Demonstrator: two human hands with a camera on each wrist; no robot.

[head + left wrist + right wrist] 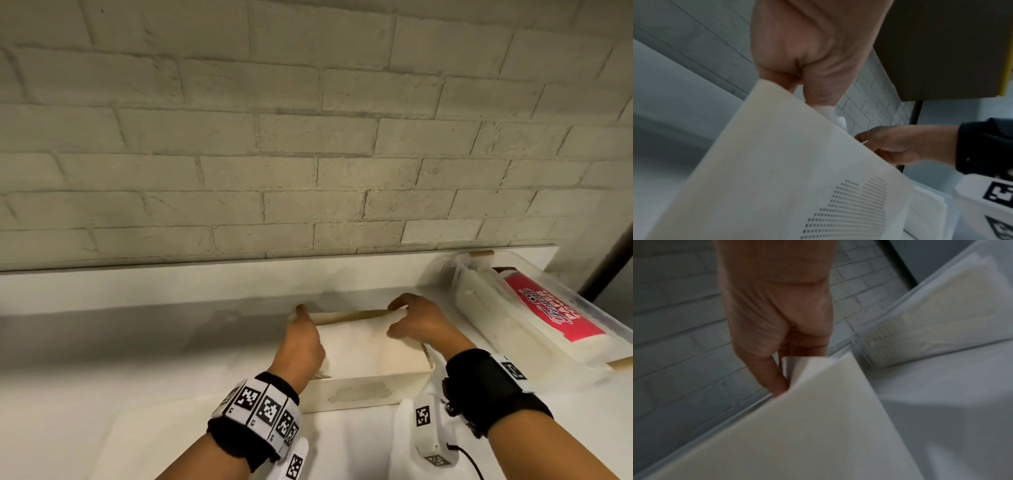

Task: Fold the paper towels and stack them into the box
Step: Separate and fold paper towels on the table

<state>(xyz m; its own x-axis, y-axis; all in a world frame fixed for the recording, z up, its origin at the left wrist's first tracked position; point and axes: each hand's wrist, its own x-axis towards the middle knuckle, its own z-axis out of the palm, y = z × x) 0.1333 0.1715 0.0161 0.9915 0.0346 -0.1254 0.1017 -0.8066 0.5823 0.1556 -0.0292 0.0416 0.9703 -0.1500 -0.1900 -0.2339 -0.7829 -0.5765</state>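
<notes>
On the white counter (102, 359), cream box (359, 394) holds a folded paper towel (363, 346); left hand (303, 346) and right hand (419, 325) pinch its far corners, fingers curled.

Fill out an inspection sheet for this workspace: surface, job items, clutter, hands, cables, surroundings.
Surface: white counter, with a flat white sheet at its near edge.
Job's things: cream box, perforated patch on its front, open top; folded paper towel lying inside it.
Clutter: clear bin at right, holding a pink-labelled pack.
Hands: left hand reaches to the towel's far left corner; right hand pinches its far right corner.
Cables: a thin black cable from the right wrist unit.
Surroundings: white brick wall.
</notes>
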